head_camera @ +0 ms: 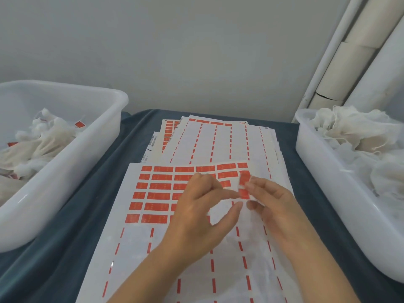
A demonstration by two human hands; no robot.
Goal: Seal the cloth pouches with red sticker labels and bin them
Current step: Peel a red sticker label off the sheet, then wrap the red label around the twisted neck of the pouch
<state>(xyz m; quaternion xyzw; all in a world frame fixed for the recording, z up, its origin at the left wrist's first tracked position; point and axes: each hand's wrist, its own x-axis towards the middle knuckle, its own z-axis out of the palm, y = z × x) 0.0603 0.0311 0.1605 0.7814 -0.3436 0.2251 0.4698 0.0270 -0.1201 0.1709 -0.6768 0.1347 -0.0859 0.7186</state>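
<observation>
A thin white cloth pouch [251, 237] lies over the right part of the front sticker sheet [157, 195], its top raised between my hands. My right hand [275, 206] pinches a red sticker label [244, 182] at the pouch's top with thumb and fingertips. My left hand [196, 211] holds the pouch's top from the left, index finger and thumb curled toward the label. The sheet still carries several rows of red labels on its upper left; its lower part is peeled bare.
A white bin [109, 136] at the left holds pouches [43, 141] with red labels on them. A white bin [317, 171] at the right holds a heap of plain white pouches [349, 132]. More sticker sheets [218, 138] lie stacked behind, on a dark blue cloth [87, 215].
</observation>
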